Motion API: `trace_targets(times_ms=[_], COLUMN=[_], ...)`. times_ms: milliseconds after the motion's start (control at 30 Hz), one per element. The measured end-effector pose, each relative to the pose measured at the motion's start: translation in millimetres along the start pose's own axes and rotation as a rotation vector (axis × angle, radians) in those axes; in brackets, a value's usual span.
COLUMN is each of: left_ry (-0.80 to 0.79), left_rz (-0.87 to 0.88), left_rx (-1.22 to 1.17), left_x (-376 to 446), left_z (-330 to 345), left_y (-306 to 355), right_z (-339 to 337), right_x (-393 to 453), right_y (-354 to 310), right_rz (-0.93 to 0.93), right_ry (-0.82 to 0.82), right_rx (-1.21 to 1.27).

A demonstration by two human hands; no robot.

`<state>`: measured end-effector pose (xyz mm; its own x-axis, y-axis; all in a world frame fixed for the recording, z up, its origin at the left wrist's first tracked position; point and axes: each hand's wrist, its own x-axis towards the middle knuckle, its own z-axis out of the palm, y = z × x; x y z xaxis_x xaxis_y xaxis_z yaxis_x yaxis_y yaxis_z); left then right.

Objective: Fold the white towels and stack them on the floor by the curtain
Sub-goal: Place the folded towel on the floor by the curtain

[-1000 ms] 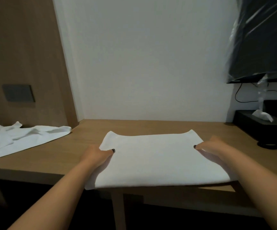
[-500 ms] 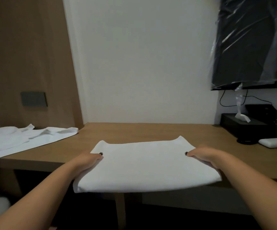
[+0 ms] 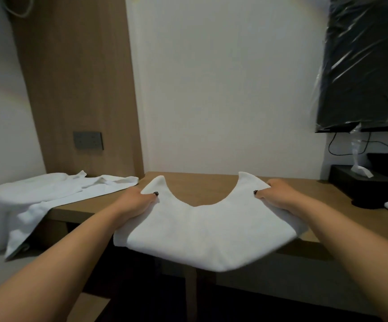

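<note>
- Since one second ago you have raised the folded towel (image 3: 202,231) off the wooden desk (image 3: 327,194); it lay flat then, and now its middle sags into a U between your hands, front fold hanging past the desk edge.
- Your left hand (image 3: 133,203) grips the towel's left far corner, thumb on top, fingers curled under the cloth.
- Your right hand (image 3: 279,196) grips the right far corner the same way, thumb pressed on top, fingers hidden beneath.
- Holding both far corners keeps the layers together; judgement: the grip suits carrying the bundle away rather than folding it further.
- Unfolded white towels (image 3: 49,191) lie rumpled on the desk's left end, one edge draping over the side, well apart from the lifted towel.
- Neither curtain nor floor stack is in view, so the drop-off spot cannot be placed from here.
- Black tissue box (image 3: 362,184) sits at the right, under the plastic-wrapped screen (image 3: 369,66).
- Risk, as judged: the sag could let the inner layers slide; keep the corners level.
</note>
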<state>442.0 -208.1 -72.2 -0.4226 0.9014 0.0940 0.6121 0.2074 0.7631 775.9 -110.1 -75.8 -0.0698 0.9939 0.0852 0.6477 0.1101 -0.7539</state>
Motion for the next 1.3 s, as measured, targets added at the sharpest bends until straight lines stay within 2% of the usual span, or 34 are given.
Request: trace_targets(times_ms=[333, 600, 767, 933, 1100, 1300], left_ry=[0.073, 0.089, 0.087, 0.062, 0.081, 0.114], left_rz=[0.023, -0.094, -0.148, -0.203, -0.239, -0.263], left_rx=[-0.054, -0.056, -0.044, -0.075, -0.022, 0.021], left_x=[86.1, 182.6, 227.7, 245.2, 248.1, 235.7], left_z=[-5.9, 3.8, -22.6, -68.7, -112.2, -150.3], left_y=[-3.2, -17.7, 20.9, 67.2, 119.5, 158.8], right_z=[26.9, 68.5, 66.0, 34.0, 2.4, -21.8], right_x=[90.9, 198.0, 252.7, 279.2, 290.8, 299.8], right_y=[-44.7, -81.9, -126.0, -173.7, -219.1, -262.8], right_rz=[-0.089, -0.201, -0.179, -0.138, -0.118, -0.177], right_ry=[0.083, -0.002, -0.037, -0.091, -0.144, -0.217], right_rx=[-0.113, -0.180, -0.170, -0.181, -0.170, -0.182])
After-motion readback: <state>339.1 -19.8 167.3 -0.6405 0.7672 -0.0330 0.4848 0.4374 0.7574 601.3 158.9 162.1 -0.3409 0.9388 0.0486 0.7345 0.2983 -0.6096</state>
